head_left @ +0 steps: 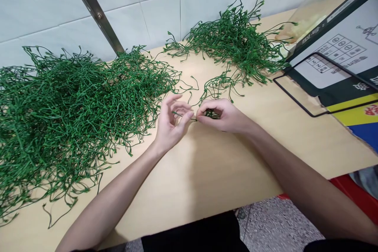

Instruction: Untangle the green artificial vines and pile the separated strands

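Over the middle of the wooden table (pixel 165 189), my two hands meet almost fingertip to fingertip. A thin green artificial stem (pixel 193 119) runs between them. My left hand (pixel 169 124) pinches it between thumb and fingers, the other fingers curled. My right hand (pixel 226 116) pinches it close by, thumb against forefinger. Just beyond my right hand lies a small loose cluster of the same stems (pixel 220 83). A large tangled heap of green stems (pixel 73 102) spreads out left of my left hand. Another stem pile (pixel 236 41) rests farther back on the right.
A printed cardboard box (pixel 333 75) leans at the right, with a black wire frame (pixel 313 115) against it. Behind it stands a clear jar (pixel 315 8). A metal bar (pixel 96 12) slants down the tiled wall (pixel 159 15). The table's front edge is close to my body.
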Demonstrator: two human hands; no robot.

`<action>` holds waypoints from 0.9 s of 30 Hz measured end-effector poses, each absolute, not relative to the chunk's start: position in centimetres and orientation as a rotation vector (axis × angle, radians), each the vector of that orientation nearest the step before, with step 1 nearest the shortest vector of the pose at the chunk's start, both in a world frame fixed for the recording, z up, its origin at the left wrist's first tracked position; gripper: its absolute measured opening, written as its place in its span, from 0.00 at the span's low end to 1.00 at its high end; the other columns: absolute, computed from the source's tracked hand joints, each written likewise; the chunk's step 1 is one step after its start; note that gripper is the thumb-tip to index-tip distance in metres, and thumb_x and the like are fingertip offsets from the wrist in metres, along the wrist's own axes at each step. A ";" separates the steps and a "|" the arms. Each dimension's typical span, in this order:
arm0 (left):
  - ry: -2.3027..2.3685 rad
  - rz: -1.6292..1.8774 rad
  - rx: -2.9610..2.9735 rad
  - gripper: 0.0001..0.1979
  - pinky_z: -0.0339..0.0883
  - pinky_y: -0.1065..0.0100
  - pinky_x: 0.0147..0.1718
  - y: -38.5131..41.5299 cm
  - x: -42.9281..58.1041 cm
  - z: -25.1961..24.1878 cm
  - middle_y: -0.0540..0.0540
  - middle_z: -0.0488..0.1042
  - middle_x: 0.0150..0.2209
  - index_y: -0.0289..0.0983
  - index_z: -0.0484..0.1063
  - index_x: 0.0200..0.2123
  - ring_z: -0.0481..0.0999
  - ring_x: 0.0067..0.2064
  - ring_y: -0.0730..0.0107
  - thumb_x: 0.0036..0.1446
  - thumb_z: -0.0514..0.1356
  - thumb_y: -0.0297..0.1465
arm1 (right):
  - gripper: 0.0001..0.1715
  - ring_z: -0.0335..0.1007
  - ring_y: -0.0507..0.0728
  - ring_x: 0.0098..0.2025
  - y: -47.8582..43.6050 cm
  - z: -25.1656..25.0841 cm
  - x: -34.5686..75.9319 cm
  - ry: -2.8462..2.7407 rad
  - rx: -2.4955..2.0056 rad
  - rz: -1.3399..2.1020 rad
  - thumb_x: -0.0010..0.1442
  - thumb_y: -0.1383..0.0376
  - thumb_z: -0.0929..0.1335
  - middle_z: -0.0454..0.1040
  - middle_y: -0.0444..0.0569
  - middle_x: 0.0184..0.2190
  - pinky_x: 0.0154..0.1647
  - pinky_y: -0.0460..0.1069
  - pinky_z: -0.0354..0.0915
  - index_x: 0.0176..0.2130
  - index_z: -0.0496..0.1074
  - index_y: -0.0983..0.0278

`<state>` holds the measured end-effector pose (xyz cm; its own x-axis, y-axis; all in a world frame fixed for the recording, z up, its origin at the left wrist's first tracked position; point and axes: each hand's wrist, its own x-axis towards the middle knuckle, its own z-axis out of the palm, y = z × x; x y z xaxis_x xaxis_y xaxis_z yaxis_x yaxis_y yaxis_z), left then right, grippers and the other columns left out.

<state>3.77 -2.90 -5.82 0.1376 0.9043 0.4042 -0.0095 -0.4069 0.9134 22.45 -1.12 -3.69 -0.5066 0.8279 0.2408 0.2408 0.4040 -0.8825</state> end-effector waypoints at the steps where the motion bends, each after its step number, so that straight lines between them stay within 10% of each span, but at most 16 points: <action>1: 0.888 1.413 1.572 0.25 0.73 0.71 0.37 -2.9 3.8 -5.9 0.50 0.72 0.42 0.45 0.57 0.54 0.77 0.35 0.77 0.59 0.65 0.32 | 0.07 0.68 0.52 0.30 -1.1 -3.8 22.4 -1.967 -0.916 1.078 0.57 0.64 0.69 0.75 0.47 0.27 0.33 0.48 0.63 0.29 0.75 0.65; 10: 0.922 1.297 1.668 0.41 0.74 0.70 0.43 -2.8 3.4 -6.4 0.48 0.72 0.46 0.45 0.59 0.55 0.78 0.42 0.73 0.42 0.76 0.35 | 0.11 0.69 0.54 0.32 -1.1 -3.9 22.3 -1.884 -1.012 1.074 0.60 0.59 0.69 0.76 0.48 0.30 0.35 0.49 0.64 0.32 0.74 0.65; 17: 1.139 1.304 1.649 0.19 0.71 0.75 0.31 -3.1 3.6 -5.8 0.53 0.78 0.30 0.39 0.67 0.46 0.78 0.31 0.78 0.52 0.69 0.29 | 0.08 0.69 0.53 0.32 -0.9 -4.3 22.3 -1.911 -0.987 0.897 0.61 0.63 0.69 0.76 0.48 0.30 0.35 0.49 0.64 0.33 0.75 0.65; 27: 0.934 1.517 1.691 0.27 0.78 0.72 0.39 -3.0 3.8 -6.3 0.50 0.72 0.43 0.44 0.59 0.53 0.79 0.36 0.79 0.55 0.68 0.31 | 0.08 0.69 0.54 0.33 -0.6 -4.9 22.5 -2.146 -0.845 0.611 0.64 0.66 0.67 0.77 0.49 0.29 0.38 0.50 0.64 0.34 0.76 0.64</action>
